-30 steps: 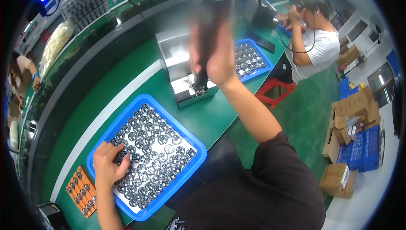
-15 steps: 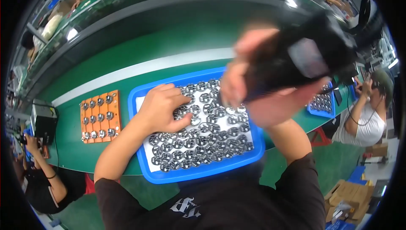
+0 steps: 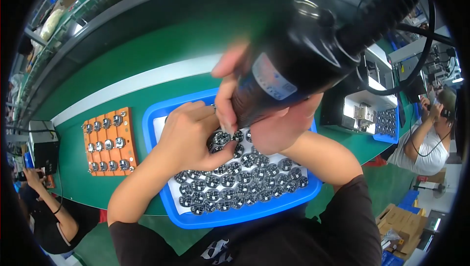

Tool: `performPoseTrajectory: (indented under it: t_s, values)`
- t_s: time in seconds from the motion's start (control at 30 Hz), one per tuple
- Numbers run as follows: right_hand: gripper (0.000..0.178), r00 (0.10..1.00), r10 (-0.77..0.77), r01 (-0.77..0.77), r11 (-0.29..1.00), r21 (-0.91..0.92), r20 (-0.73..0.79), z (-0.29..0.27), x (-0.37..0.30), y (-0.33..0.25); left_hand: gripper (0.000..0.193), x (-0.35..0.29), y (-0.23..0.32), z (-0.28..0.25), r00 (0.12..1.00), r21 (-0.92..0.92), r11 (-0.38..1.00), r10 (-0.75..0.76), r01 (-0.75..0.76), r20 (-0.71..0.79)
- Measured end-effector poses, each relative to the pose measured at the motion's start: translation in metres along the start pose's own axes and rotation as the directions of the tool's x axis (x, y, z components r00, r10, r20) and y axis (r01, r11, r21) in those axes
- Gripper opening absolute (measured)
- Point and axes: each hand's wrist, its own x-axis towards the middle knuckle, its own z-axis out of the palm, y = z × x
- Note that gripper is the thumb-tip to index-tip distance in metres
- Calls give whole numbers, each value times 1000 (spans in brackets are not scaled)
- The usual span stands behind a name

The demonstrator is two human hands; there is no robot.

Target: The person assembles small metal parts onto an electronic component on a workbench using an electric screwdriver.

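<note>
The green desk [image 3: 71,153] carries a blue tray [image 3: 205,221]. Above the tray, a black corded electric screwdriver [image 3: 303,36] slants down toward the left, its tip end among the parts by the left thumb. The right hand [image 3: 274,129] has its fingers closed around the screwdriver's lower body. The left hand [image 3: 188,131] reaches over the tray, fingers bent and thumb spread apart; whether they grip a part I cannot tell. A silver-and-black machine [image 3: 348,112] stands right of the tray, an orange fixture [image 3: 129,141] left. Small round black-and-silver parts [image 3: 243,178] crowd the tray.
</note>
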Motion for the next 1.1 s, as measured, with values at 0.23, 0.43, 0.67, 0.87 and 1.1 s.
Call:
performPoseTrajectory:
  t_s: [0.23, 0.43, 0.67, 0.87, 1.1]
  values:
    - [121, 998, 60, -60, 998, 23, 4, -2, 0, 1, 21, 0, -1, 3, 999, -54, 998, -45, 45, 7]
    - [122, 996, 76, -78, 997, 29, 51, -3, -3, 6, 21, -2, 1, 4, 998, -69, 995, -66, 67, 17]
    - [107, 995, -100, 92, 973, 213, 25, 4, -8, 30, 24, -3, 3, 0, 1000, -53, 999, -10, 10, 8]
    - [115, 998, 6, -13, 993, 119, 63, 4, -13, 27, 28, 3, 15, -9, 999, 24, 999, -21, 21, 27]
    - [107, 980, -183, 194, 967, 168, -81, -24, -21, -2, 39, -4, 15, 2, 993, 192, 976, 94, -105, 68]
